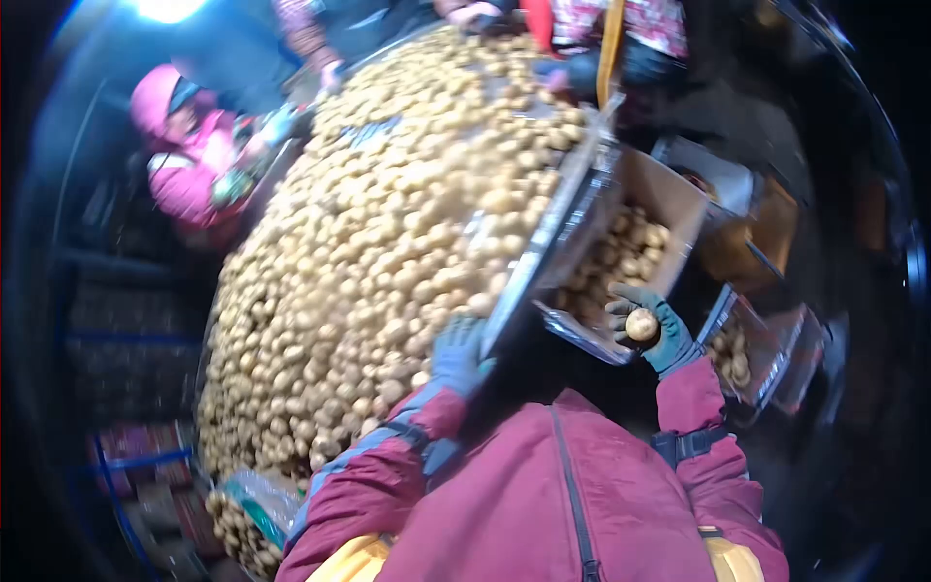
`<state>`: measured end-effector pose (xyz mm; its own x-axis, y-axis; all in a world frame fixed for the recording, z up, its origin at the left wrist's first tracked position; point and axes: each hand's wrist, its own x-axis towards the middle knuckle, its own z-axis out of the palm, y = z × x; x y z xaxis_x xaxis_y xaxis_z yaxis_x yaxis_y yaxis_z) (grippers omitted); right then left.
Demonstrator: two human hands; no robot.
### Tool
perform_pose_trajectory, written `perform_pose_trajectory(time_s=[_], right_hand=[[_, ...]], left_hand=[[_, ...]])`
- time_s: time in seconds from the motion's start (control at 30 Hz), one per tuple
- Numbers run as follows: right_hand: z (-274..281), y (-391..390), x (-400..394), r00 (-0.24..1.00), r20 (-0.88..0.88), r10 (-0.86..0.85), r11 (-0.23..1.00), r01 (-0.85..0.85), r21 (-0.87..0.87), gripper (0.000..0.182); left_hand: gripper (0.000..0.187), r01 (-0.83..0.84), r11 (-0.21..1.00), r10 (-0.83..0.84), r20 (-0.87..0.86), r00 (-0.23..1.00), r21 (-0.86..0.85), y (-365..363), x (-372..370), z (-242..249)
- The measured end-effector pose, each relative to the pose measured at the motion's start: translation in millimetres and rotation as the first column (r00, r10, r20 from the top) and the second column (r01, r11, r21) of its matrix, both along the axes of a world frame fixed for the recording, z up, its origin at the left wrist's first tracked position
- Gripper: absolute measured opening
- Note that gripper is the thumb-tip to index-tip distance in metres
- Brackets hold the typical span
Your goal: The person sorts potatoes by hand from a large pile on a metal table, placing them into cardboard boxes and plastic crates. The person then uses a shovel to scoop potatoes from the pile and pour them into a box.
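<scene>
Potato: a pale, round one (641,325) is being held in the right hand (669,335), beside the near end of the box (679,199).
Right hand: gloved, it is being kept palm up, the fingers half curled and spread loosely about the potato; the fingertips are being turned towards the box.
Left hand: gloved (458,354), it is being rested at the near edge of the pile (359,233), beside the table rim (531,257); finger opening and any grip are being obscured by blur.
Bearing: from the left hand, the potato is being presented to the right, across the rim; the right hand is nearer, being in contact.
Potato axis: no long axis or pointing end is being shown.
Box axis: its length is being directed away from the wearer, slightly rightward.
Co-worker: a person (184,184) is being seen across the pile.
</scene>
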<state>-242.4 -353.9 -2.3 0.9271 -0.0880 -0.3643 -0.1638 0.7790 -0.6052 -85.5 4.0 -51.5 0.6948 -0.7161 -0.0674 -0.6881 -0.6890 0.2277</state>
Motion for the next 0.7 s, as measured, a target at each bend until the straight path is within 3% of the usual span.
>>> perform_pose_trajectory(time_s=[0.07, 0.23, 0.3, 0.37, 0.4, 0.53, 0.63, 0.7], right_hand=[[14, 22, 43, 0.983, -0.042, 0.179, 0.984, -0.18, -0.007, 0.072], [32, 78, 126, 0.923, -0.053, 0.382, 0.922, -0.384, -0.051, 0.06], [20, 91, 149, 0.883, -0.097, 0.459, 0.882, -0.466, -0.066, 0.056], [5, 98, 171, 0.836, -0.146, 0.529, 0.835, -0.543, -0.086, 0.053], [21, 108, 179, 0.831, -0.222, 0.51, 0.836, -0.54, -0.101, 0.049], [-13, 122, 191, 0.802, -0.264, 0.535, 0.808, -0.578, -0.119, 0.047], [-19, 135, 199, 0.758, -0.34, 0.556, 0.779, -0.619, -0.104, 0.047], [-30, 130, 202, 0.805, -0.263, 0.531, 0.823, -0.564, -0.066, 0.045]], left_hand=[[0.076, -0.015, 0.999, 0.012, -0.075, 0.997, -0.049, 0, 3, 10], [0.065, -0.186, 0.92, 0.107, -0.235, 0.966, -0.346, 12, 20, 47], [0.07, -0.2, 0.927, 0.211, 0.002, 0.977, -0.317, 35, 39, 54], [0.079, -0.379, 0.903, 0.391, 0.02, 0.92, -0.2, 56, 56, 63], [0.091, -0.423, 0.899, 0.429, 0.038, 0.903, -0.111, 75, 61, 46], [0.106, -0.535, 0.829, 0.482, -0.277, 0.831, -0.162, 86, 73, 29], [0.099, -0.534, 0.794, 0.47, -0.264, 0.842, -0.291, 70, 97, 14], [0.096, -0.573, 0.747, 0.526, -0.226, 0.82, -0.336, 56, 121, -6]])
